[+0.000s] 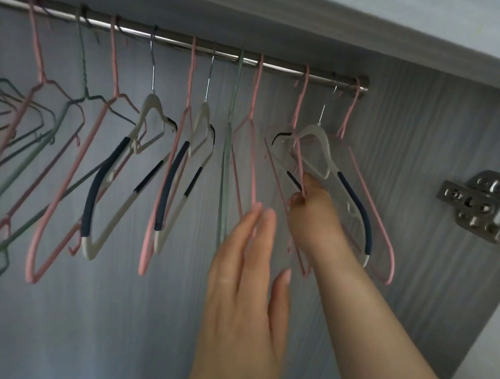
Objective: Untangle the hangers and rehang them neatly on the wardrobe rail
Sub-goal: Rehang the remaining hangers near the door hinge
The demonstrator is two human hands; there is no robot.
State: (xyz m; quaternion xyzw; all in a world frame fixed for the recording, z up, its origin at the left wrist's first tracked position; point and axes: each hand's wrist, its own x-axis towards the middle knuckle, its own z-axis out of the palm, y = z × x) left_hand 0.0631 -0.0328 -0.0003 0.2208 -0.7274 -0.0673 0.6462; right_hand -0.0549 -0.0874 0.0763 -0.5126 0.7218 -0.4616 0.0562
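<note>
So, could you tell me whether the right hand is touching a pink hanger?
Touching. The head view shows the right hand with its fingers closed around the wire of a pink hanger near the rail's right end.

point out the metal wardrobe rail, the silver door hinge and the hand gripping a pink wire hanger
metal wardrobe rail (174,39): head view, bare stretch of the bar between hooks
silver door hinge (482,203): head view, middle of its mounting plate
right hand (311,205): head view, knuckles closed on the pink wire hanger (300,168)
</note>
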